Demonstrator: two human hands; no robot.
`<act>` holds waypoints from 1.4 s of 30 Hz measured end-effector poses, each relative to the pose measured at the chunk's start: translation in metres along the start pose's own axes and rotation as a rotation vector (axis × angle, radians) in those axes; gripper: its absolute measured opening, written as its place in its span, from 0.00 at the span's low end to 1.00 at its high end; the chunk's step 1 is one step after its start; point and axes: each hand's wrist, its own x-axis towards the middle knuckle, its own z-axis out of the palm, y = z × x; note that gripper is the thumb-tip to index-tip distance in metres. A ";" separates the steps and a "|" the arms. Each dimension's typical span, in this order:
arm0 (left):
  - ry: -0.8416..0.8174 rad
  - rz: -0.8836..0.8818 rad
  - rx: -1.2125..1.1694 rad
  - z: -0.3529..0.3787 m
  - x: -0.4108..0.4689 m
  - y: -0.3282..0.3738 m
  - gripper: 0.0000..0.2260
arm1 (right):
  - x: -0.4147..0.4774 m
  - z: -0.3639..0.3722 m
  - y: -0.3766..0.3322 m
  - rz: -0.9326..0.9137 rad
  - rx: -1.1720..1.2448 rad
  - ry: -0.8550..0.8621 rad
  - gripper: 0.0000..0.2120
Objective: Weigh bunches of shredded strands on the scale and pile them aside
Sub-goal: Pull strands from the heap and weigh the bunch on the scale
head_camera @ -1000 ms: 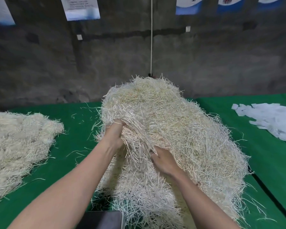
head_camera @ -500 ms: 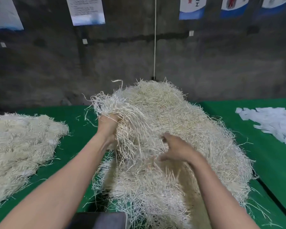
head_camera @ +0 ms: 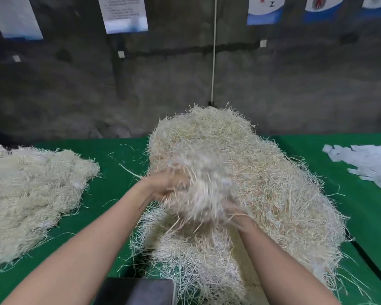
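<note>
I am gathering a bunch of shredded strands (head_camera: 201, 190) against the near face of the big heap (head_camera: 273, 183), mid-way along the green table cover (head_camera: 119, 194). My left hand (head_camera: 163, 187) is gripping the bunch's left side, fingers curled into it. My right hand (head_camera: 234, 209) is coming in from the right, but strands are covering its fingers, so I cannot tell whether it is clamping. The hands are apart, with the bunch between them.

The strands are looking light, dry and springy, loosely tangled and quick to shed. I am judging that cupping from both sides and beneath will hold better than pinching a tuft.

I am counting one bunch, one big heap, one side pile (head_camera: 31, 194) at left, one scatter of white paper slips (head_camera: 365, 164) at right, and one dark platform (head_camera: 139, 291), probably the scale, nearest me.
</note>
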 end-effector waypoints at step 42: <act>0.872 0.247 0.545 -0.008 0.033 -0.004 0.12 | -0.018 -0.047 -0.015 -0.110 -0.715 0.032 0.24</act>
